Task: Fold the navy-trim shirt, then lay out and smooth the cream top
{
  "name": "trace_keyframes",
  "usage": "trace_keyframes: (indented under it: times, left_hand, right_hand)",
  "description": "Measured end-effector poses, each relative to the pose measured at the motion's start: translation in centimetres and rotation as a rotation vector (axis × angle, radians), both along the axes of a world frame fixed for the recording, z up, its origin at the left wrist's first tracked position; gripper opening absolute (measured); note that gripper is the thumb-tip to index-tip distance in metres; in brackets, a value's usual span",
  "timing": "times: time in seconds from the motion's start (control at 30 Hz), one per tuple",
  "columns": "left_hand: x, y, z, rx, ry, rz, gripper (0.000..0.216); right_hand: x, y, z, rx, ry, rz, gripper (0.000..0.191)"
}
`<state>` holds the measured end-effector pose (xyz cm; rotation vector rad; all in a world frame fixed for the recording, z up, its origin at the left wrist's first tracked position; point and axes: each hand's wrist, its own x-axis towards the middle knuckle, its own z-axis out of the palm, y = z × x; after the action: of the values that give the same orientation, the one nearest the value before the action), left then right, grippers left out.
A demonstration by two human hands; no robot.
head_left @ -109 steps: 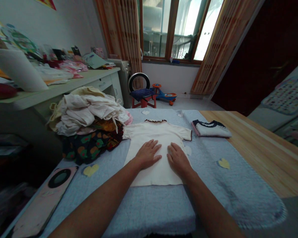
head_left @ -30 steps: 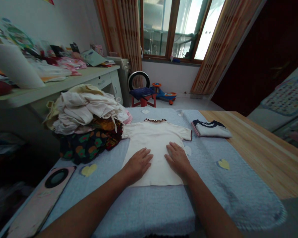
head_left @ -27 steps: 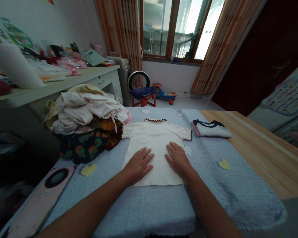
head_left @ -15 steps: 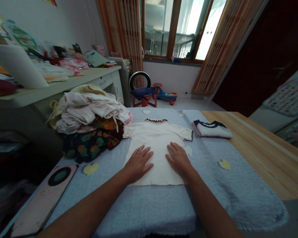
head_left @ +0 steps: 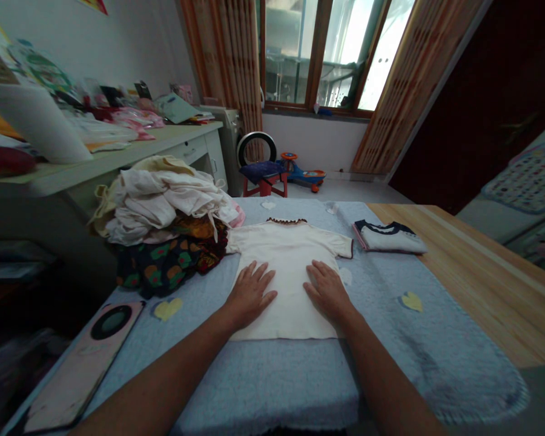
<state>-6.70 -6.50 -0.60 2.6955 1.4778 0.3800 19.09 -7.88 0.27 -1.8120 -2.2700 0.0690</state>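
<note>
A cream short-sleeved shirt [head_left: 290,290] lies spread flat on a light blue cloth [head_left: 272,375]. Its ruffled, brown-edged collar points away from me, and the hem faces me. My left hand [head_left: 251,295] rests palm down on the shirt's left side, fingers stretched out. On the right side of the shirt, my right hand [head_left: 329,292] also lies flat with its fingers extended. Neither hand grips the fabric. The shirt's left sleeve touches a heap of clothes [head_left: 163,200], white on top and dark patterned below.
Folded garments [head_left: 388,237] with a navy neckline sit at the right, by the wooden tabletop [head_left: 472,272]. A pink phone [head_left: 77,375] lies front left. Beyond the heap stands a cluttered desk [head_left: 154,145]. A red stool [head_left: 266,181] and a toy car [head_left: 304,172] are under the window.
My left hand has slid slightly forward and left across the shirt. My right hand has hardly moved, and the shirt lies as before.
</note>
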Motion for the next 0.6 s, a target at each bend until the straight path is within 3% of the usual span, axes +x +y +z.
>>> trace_keyframes:
  times: [0.6]
  left_hand:
    - [-0.77, 0.92, 0.30, -0.012, 0.010, 0.051, 0.050]
  right_hand:
    - [0.06, 0.03, -0.05, -0.010, -0.006, 0.001, 0.047]
